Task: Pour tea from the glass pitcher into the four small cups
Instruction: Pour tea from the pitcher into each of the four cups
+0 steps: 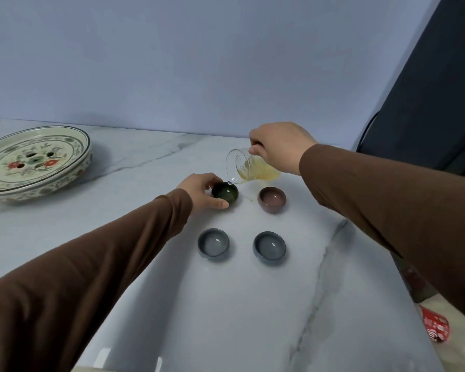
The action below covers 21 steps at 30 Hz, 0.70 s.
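So my right hand (278, 147) was wrapped around the clear glass pitcher of pale yellow tea (249, 167), fingers curled tight on the far side of it, thumb pinching near the rim. The pitcher was tipped hard over to the left, spout right above the dark green glazed cup (225, 193), with the lip nearly touching the cup's rim. You could see the little strainer holes inside the glass.

My left hand (202, 190) was steadying that green cup, thumb pressed along its near side and the other fingers curved round the far-left side, so basically pinching it in place on the white marble-look table (253, 304).

Taking the green cup as the anchor: the dusty pink-brown cup (271, 199) sat just to its right, the grey-blue cup (213, 244) was directly in front of it toward me, and the second, darker blue-grey cup (269, 247) sat diagonally toward me and to the right. All three looked like they had liquid in them, hard to be sure. A thin yellowish dribble lay on the table between the green and pink cups.

Way off to the left of the green cup sat the big round painted ceramic tea tray with floral pattern and drain holes (35, 162).
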Each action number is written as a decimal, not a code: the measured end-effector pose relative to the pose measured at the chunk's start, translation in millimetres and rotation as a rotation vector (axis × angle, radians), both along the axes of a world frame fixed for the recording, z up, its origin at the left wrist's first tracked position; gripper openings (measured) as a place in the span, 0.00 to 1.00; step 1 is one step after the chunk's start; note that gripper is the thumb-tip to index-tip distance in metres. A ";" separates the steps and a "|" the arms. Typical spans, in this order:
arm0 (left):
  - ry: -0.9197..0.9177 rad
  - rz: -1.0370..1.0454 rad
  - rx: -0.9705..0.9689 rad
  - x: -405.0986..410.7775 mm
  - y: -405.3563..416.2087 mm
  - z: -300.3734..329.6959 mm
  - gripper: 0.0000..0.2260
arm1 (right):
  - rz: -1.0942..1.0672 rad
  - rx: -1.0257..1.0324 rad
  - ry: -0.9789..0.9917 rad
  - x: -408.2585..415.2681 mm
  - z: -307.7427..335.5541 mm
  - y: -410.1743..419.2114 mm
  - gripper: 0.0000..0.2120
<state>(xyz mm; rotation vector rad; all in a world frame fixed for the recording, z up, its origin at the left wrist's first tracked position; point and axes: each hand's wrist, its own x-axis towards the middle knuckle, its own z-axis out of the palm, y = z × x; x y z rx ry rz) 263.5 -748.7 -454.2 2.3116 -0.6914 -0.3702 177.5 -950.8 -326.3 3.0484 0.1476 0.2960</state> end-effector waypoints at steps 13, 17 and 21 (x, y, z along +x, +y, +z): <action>0.053 0.050 -0.072 -4.0 0.5 -5.3 0.27 | 0.074 -0.130 -0.054 1.7 4.2 22.8 0.09; 0.047 0.049 -0.075 -4.4 0.3 -5.6 0.27 | 0.079 -0.152 -0.064 1.3 7.9 26.7 0.09; 0.047 0.047 -0.071 -4.1 -0.1 -5.5 0.28 | 0.069 -0.179 -0.063 -0.5 12.1 28.6 0.09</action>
